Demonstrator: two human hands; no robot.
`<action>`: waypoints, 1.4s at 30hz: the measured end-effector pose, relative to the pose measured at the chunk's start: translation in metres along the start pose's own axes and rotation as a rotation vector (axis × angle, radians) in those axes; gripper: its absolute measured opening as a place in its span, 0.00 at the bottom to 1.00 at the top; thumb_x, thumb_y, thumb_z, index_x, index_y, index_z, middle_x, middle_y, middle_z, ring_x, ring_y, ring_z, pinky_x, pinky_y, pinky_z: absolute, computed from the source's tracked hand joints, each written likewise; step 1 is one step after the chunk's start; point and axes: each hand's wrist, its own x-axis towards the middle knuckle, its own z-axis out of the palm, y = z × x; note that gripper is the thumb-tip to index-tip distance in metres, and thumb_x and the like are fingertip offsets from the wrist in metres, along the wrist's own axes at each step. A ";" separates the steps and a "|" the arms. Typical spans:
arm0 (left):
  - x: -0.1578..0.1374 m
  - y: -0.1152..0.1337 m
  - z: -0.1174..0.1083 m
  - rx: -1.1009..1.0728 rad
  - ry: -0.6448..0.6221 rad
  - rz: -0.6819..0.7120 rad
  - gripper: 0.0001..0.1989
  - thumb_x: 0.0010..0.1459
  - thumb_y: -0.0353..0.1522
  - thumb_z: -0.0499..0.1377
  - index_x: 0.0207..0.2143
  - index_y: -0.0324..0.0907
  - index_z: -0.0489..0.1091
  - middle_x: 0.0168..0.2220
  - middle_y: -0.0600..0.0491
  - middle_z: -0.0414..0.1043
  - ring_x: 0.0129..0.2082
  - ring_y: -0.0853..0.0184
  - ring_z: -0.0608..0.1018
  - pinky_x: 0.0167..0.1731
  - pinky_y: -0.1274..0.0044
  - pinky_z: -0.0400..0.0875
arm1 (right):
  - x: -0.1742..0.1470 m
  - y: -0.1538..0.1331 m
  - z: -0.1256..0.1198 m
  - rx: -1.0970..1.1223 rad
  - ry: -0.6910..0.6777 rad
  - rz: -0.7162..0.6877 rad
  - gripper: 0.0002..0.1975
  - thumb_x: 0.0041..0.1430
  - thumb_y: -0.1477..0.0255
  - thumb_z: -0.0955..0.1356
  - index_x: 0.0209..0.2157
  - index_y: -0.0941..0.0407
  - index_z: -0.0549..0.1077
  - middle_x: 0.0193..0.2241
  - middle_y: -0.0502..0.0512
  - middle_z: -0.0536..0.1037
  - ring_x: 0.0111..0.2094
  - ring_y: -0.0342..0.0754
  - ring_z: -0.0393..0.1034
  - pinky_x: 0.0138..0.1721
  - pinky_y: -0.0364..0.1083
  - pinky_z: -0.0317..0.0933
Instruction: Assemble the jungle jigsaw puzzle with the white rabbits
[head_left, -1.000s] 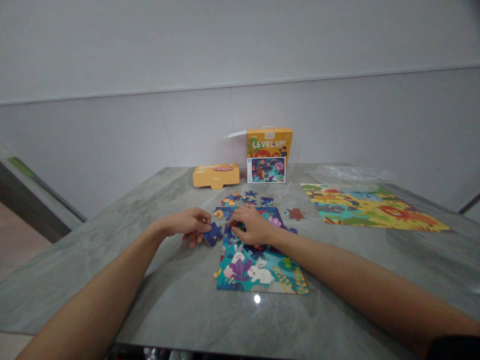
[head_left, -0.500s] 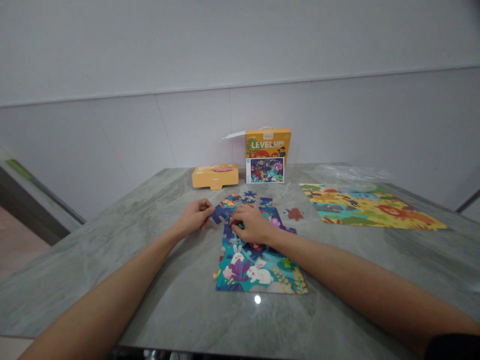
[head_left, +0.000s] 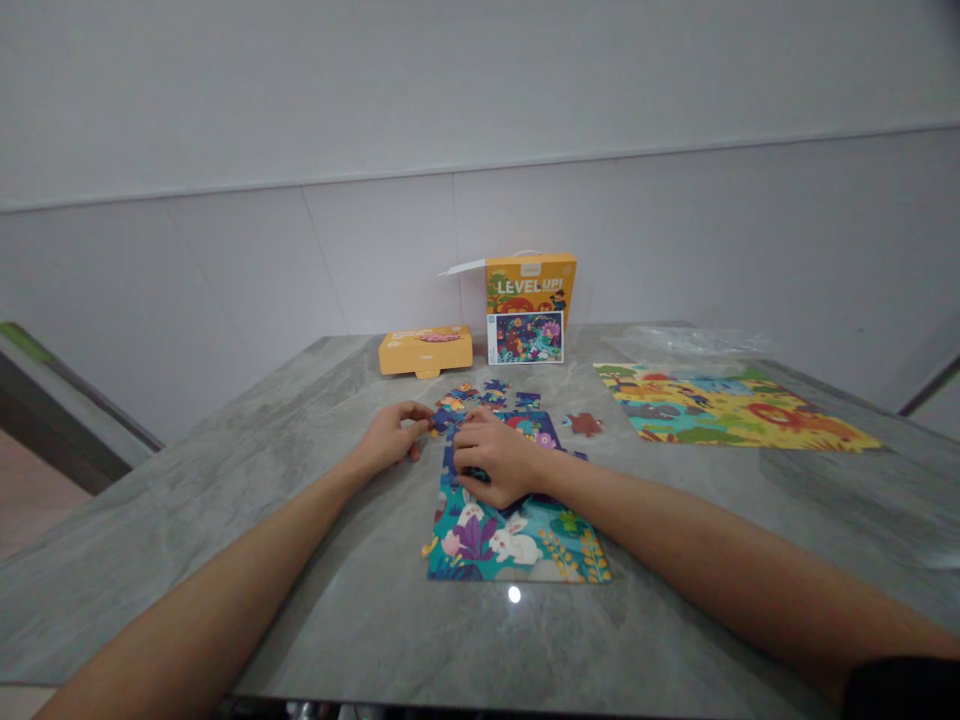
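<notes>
A partly joined jigsaw puzzle [head_left: 517,545] with white rabbits and plants lies on the grey table before me. At its far left edge my left hand [head_left: 394,435] pinches a dark blue puzzle piece [head_left: 442,422] between thumb and fingertips. My right hand [head_left: 495,455] rests over the middle of the puzzle, fingers bent down and closed; what lies under the fingertips is hidden. Several loose pieces [head_left: 496,388] lie just beyond the hands. A brown puzzle piece [head_left: 583,424] sits apart to the right of the puzzle.
A flat orange box [head_left: 426,354] stands at the back left. Beside it, an upright "LEVEL UP!" box [head_left: 531,275] has a picture card [head_left: 526,338] leaning on it. To the right lie a yellow animal puzzle [head_left: 720,408] and clear plastic wrap [head_left: 690,343]. A wall rises behind the table.
My right hand has come slightly nearer to me over the puzzle. The blue piece at my left hand has shifted and lies flatter by the puzzle's far left edge. The view has moved slightly.
</notes>
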 end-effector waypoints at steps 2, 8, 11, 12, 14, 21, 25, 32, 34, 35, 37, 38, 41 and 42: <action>-0.002 0.001 -0.001 0.061 -0.015 0.024 0.15 0.56 0.37 0.57 0.42 0.38 0.73 0.29 0.53 0.78 0.14 0.74 0.70 0.15 0.82 0.60 | -0.001 0.002 0.000 -0.011 -0.013 0.004 0.07 0.55 0.71 0.65 0.24 0.56 0.70 0.25 0.53 0.74 0.32 0.48 0.68 0.47 0.52 0.52; -0.005 0.001 -0.005 0.172 -0.042 0.035 0.18 0.56 0.40 0.55 0.43 0.40 0.75 0.12 0.60 0.66 0.13 0.70 0.69 0.20 0.80 0.61 | 0.000 0.002 -0.001 -0.004 -0.045 0.059 0.10 0.55 0.72 0.65 0.21 0.57 0.69 0.22 0.52 0.75 0.28 0.45 0.67 0.47 0.50 0.52; -0.004 -0.004 -0.006 0.209 -0.057 0.057 0.19 0.56 0.42 0.55 0.44 0.41 0.75 0.12 0.60 0.66 0.15 0.68 0.71 0.22 0.79 0.63 | 0.006 0.014 -0.019 -0.012 -0.102 0.291 0.13 0.59 0.71 0.64 0.22 0.57 0.73 0.23 0.53 0.77 0.28 0.45 0.68 0.43 0.48 0.54; -0.003 -0.005 -0.006 0.220 -0.062 0.067 0.19 0.56 0.42 0.55 0.44 0.41 0.75 0.13 0.59 0.67 0.16 0.67 0.72 0.23 0.79 0.64 | 0.006 0.022 -0.029 -0.028 -0.131 0.426 0.14 0.60 0.70 0.63 0.24 0.58 0.75 0.25 0.55 0.78 0.28 0.46 0.69 0.39 0.47 0.55; -0.002 -0.008 -0.005 0.236 -0.068 0.093 0.19 0.57 0.42 0.54 0.44 0.41 0.75 0.17 0.57 0.71 0.17 0.67 0.73 0.24 0.78 0.66 | 0.000 0.043 -0.055 -0.053 -0.230 0.702 0.11 0.58 0.68 0.66 0.30 0.59 0.78 0.29 0.57 0.80 0.29 0.47 0.70 0.33 0.45 0.55; -0.005 -0.002 -0.004 0.276 -0.061 0.225 0.17 0.57 0.40 0.53 0.40 0.41 0.76 0.43 0.48 0.78 0.22 0.67 0.77 0.30 0.73 0.73 | -0.061 0.102 -0.107 -0.022 -0.983 1.152 0.22 0.38 0.56 0.77 0.31 0.59 0.80 0.30 0.59 0.79 0.32 0.53 0.73 0.30 0.46 0.60; -0.005 -0.001 -0.004 0.307 -0.067 0.295 0.16 0.57 0.38 0.53 0.39 0.42 0.77 0.47 0.48 0.77 0.40 0.60 0.79 0.36 0.73 0.75 | -0.071 0.106 -0.097 0.042 -1.089 1.192 0.27 0.31 0.54 0.79 0.28 0.61 0.79 0.27 0.57 0.77 0.32 0.53 0.72 0.31 0.46 0.60; -0.003 -0.003 -0.005 0.336 -0.097 0.333 0.16 0.59 0.38 0.52 0.39 0.43 0.77 0.49 0.48 0.76 0.46 0.59 0.78 0.37 0.73 0.76 | -0.064 0.106 -0.090 0.116 -1.047 1.178 0.26 0.32 0.51 0.77 0.23 0.60 0.76 0.24 0.55 0.74 0.29 0.50 0.69 0.30 0.46 0.59; -0.003 -0.003 -0.005 0.337 -0.104 0.345 0.16 0.59 0.38 0.52 0.39 0.43 0.77 0.49 0.48 0.76 0.46 0.59 0.78 0.37 0.72 0.76 | -0.065 0.107 -0.088 0.129 -1.028 1.182 0.26 0.33 0.51 0.77 0.24 0.60 0.75 0.23 0.54 0.73 0.28 0.49 0.68 0.29 0.45 0.58; -0.003 -0.003 -0.005 0.336 -0.109 0.349 0.16 0.59 0.38 0.52 0.39 0.43 0.77 0.49 0.48 0.76 0.46 0.59 0.78 0.37 0.72 0.76 | -0.066 0.107 -0.087 0.132 -1.023 1.180 0.26 0.34 0.51 0.77 0.24 0.60 0.75 0.23 0.54 0.73 0.28 0.48 0.68 0.29 0.45 0.58; -0.004 -0.002 -0.006 0.332 -0.115 0.346 0.16 0.58 0.38 0.52 0.40 0.43 0.77 0.49 0.48 0.76 0.46 0.59 0.78 0.37 0.72 0.76 | -0.067 0.109 -0.085 0.137 -1.010 1.173 0.26 0.34 0.50 0.77 0.24 0.60 0.75 0.23 0.54 0.73 0.28 0.48 0.68 0.29 0.45 0.58; -0.004 -0.001 -0.006 0.330 -0.118 0.342 0.16 0.58 0.38 0.52 0.40 0.43 0.77 0.49 0.48 0.76 0.46 0.59 0.77 0.37 0.72 0.75 | -0.067 0.109 -0.084 0.137 -1.005 1.171 0.27 0.34 0.50 0.76 0.24 0.60 0.74 0.23 0.54 0.73 0.28 0.48 0.68 0.29 0.45 0.57; -0.006 0.002 -0.007 0.329 -0.124 0.327 0.16 0.58 0.38 0.53 0.40 0.43 0.77 0.50 0.48 0.76 0.48 0.59 0.77 0.38 0.72 0.75 | -0.068 0.111 -0.082 0.142 -0.992 1.166 0.27 0.34 0.49 0.76 0.23 0.59 0.74 0.24 0.54 0.74 0.27 0.47 0.67 0.29 0.46 0.57; -0.006 0.003 -0.007 0.327 -0.124 0.323 0.16 0.58 0.38 0.53 0.40 0.43 0.77 0.50 0.48 0.76 0.48 0.58 0.76 0.38 0.72 0.74 | -0.069 0.112 -0.081 0.141 -0.987 1.165 0.27 0.34 0.49 0.76 0.23 0.59 0.74 0.25 0.54 0.74 0.27 0.47 0.67 0.29 0.46 0.58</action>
